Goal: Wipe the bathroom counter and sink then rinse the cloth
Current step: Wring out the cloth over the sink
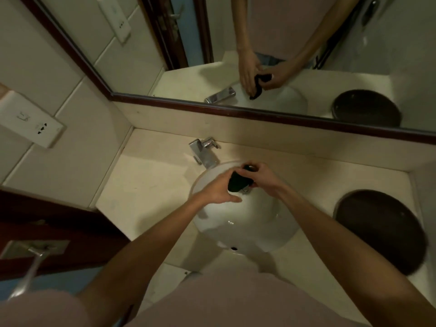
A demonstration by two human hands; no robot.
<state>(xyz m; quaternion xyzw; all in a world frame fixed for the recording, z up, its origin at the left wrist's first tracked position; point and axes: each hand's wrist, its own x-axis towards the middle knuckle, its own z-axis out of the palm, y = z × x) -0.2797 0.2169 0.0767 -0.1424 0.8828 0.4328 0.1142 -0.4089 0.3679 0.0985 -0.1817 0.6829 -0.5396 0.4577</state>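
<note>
A small black cloth (236, 182) is bunched between both my hands over the white sink bowl (245, 230). My left hand (218, 190) grips its lower end from the left. My right hand (262, 177) grips its upper end from the right. The chrome faucet (204, 152) stands just behind the bowl, its spout close to the cloth; I see no water running. The cream counter (151, 185) surrounds the sink.
A round dark hole (379, 230) is set in the counter to the right. A mirror (283, 55) with a dark wooden frame runs along the back and reflects my hands. A wall socket (30, 121) and a door handle (35, 253) are at the left.
</note>
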